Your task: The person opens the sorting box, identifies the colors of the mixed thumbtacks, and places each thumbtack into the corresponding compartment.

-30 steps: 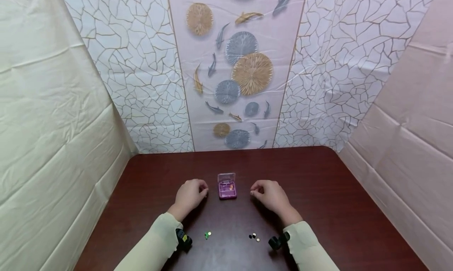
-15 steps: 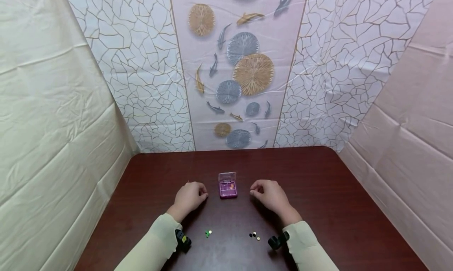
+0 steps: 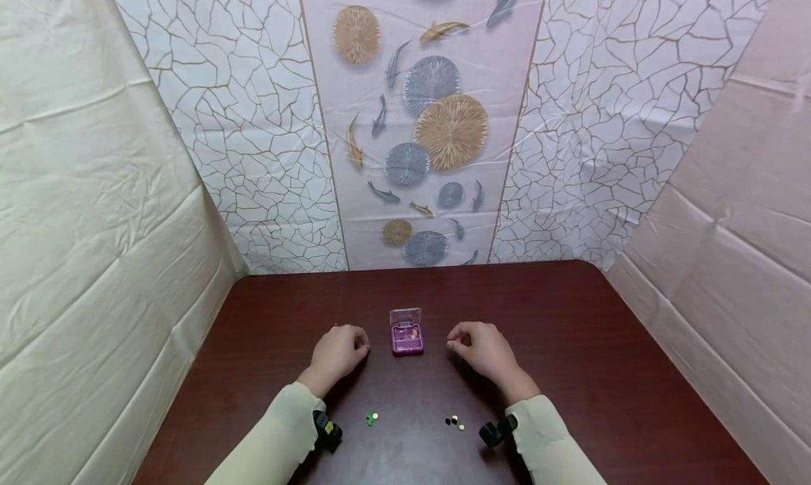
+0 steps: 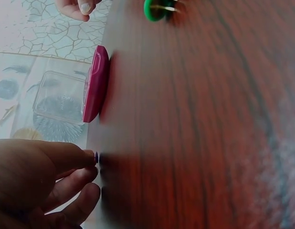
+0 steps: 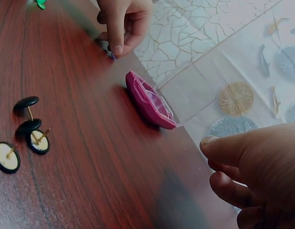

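Note:
Left of the small magenta box (image 3: 407, 338), my left hand (image 3: 338, 350) is held low at the tabletop. Its thumb and finger pinch a small purple thumbtack (image 4: 96, 158), of which only a purple edge shows. On the box's other side my right hand (image 3: 484, 350) rests with its fingers loosely curled; nothing shows between them. The box's clear lid (image 5: 188, 93) stands raised at the back. Inside the divided base, a small orange-yellow piece (image 3: 415, 333) lies at the right.
Nearer the front are several green thumbtacks (image 3: 370, 420) on the left and several black thumbtacks (image 5: 29, 126) on the right, some showing brass undersides. The dark red wooden table (image 3: 538, 309) meets a patterned cloth (image 3: 253, 154) at its far edge.
My left hand has shifted slightly toward the front of the table. The right hand, box and loose thumbtacks keep their places.

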`<state>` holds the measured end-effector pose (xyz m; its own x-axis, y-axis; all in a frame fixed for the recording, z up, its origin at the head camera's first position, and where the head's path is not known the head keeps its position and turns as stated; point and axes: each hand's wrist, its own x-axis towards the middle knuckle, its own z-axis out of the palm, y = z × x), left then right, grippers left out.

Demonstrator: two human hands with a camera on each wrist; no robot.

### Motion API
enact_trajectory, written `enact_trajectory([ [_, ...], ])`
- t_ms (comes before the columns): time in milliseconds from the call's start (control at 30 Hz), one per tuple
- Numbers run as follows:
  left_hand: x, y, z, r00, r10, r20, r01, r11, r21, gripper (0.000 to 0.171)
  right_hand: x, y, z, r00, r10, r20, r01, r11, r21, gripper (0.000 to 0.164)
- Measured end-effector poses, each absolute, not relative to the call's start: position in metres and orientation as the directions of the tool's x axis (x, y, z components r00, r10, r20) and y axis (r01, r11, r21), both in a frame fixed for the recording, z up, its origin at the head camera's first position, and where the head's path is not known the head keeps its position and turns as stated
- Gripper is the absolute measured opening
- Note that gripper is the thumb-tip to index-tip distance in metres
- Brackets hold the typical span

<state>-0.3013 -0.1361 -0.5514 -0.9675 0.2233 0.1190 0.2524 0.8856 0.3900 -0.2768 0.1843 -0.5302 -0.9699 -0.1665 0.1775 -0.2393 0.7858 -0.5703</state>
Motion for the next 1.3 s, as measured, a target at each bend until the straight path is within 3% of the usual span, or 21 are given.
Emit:
enact_trajectory([
  [1300,-0.32,-0.083,-0.528,-0.943,0.288,0.168,0.332,0.861,0.386,0.005,-0.276,0.194,-0.532,-0.972,-0.144,0.187,-0.227,0.778,-0.586,0.007],
])
